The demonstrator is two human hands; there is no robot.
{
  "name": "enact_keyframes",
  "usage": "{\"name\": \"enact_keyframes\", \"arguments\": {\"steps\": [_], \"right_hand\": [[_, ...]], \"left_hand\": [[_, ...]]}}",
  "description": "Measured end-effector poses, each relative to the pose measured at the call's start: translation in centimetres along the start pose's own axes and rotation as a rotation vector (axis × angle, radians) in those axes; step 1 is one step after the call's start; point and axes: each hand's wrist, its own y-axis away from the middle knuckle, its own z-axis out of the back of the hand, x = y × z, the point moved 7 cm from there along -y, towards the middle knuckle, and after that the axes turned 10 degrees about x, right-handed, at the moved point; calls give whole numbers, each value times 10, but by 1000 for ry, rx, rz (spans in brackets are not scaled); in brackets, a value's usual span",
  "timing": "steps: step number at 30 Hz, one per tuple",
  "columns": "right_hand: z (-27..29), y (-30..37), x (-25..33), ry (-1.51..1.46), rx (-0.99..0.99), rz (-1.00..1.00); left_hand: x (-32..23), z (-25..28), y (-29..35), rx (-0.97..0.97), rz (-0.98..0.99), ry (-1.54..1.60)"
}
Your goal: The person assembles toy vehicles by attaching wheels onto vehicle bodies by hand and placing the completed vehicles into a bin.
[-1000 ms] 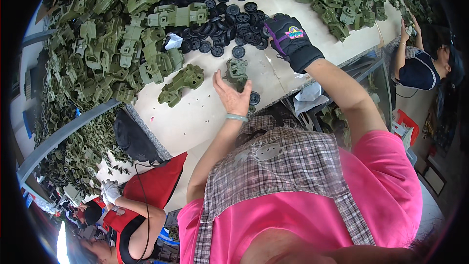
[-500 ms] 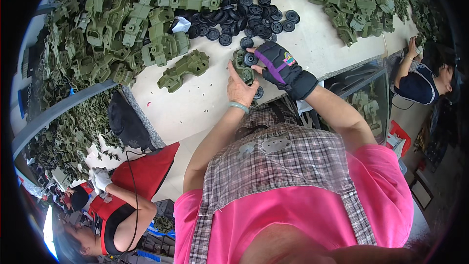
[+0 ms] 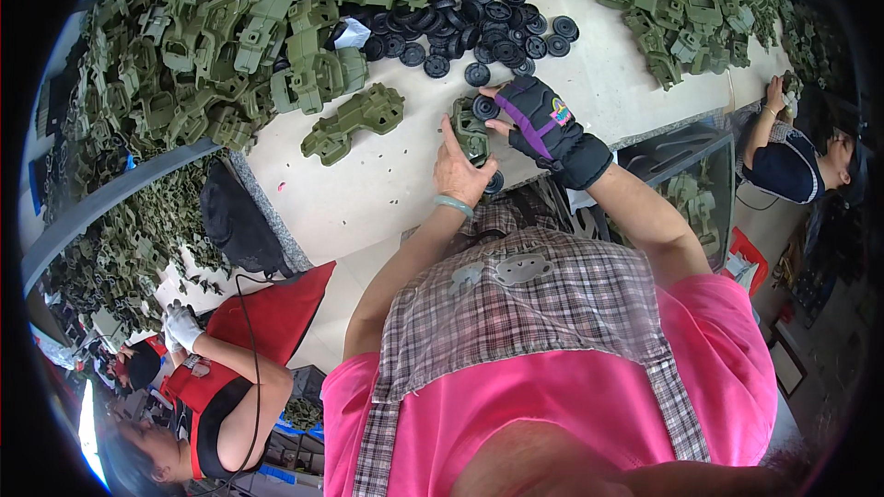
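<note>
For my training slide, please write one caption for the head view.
Bare left hand holds a green part while the gloved right hand holds a black wheel at its edge.

A round black wheel (image 3: pixel 484 109) overlaps the far end of a green vehicle body (image 3: pixel 472 141)

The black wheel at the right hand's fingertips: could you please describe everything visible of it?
The wheel is round, black and plastic-looking, with a ringed face and round centre turned up into view. The gloved right hand holds it from the right. It overlaps the upper right of the green piece in the left hand; whether it is fixed there cannot be told.
</note>
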Motion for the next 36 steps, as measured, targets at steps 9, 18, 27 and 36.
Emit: {"name": "enact_keyframes", "arguments": {"steps": [9, 18, 27, 36], "right_hand": [[-12, 9, 1, 16, -24, 13], [-11, 0, -3, 44, 45, 29], [-6, -63, 25, 115, -73, 255], [-35, -117, 82, 237, 324, 637]], "left_hand": [[1, 1, 1, -15, -26, -7], [-1, 2, -2, -34, -85, 11], [4, -3, -4, -27, -71, -29], [29, -28, -7, -110, -272, -28]]}}
